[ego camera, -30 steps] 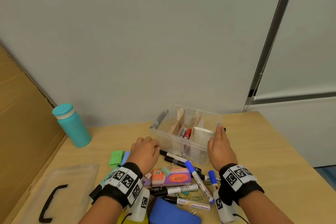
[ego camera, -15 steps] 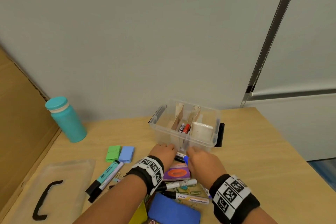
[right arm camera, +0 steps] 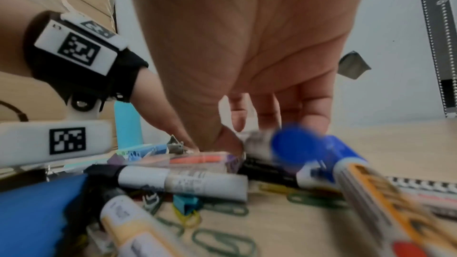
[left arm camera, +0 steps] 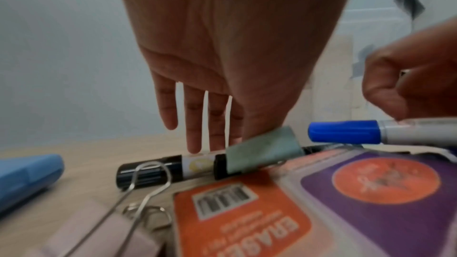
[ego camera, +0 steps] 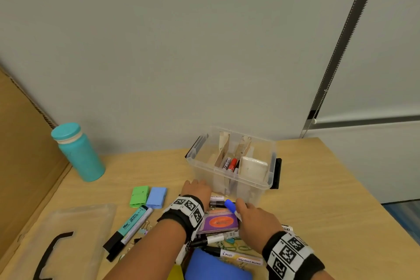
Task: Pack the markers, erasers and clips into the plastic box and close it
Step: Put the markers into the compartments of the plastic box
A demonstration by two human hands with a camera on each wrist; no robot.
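The clear plastic box (ego camera: pixel 261 185) stands open at the back of the table, with cardboard dividers, a red and a black marker and a white eraser inside. In front of it lies a pile of markers, paper clips (right arm camera: pixel 222 241) and a purple-orange packaged eraser (ego camera: pixel 219 223). My left hand (ego camera: pixel 197 188) reaches down with straight fingers (left arm camera: pixel 195 144) onto a black marker (left arm camera: pixel 173 167), beside a grey binder clip (left arm camera: pixel 264 149). My right hand (ego camera: pixel 246 209) curls its fingers round a blue-capped marker (ego camera: pixel 229 206), also blurred in the right wrist view.
The box lid (ego camera: pixel 79 223) with a black handle lies at the left front. A teal bottle (ego camera: pixel 77 154) stands at the back left by a cardboard panel. Green (ego camera: pixel 138 195) and blue (ego camera: pixel 156 196) small cases and a teal highlighter (ego camera: pixel 129 227) lie left of the pile.
Both hands left the sides of the box and came down to the pile in front of it. The right hand has closed round the blue-capped marker.
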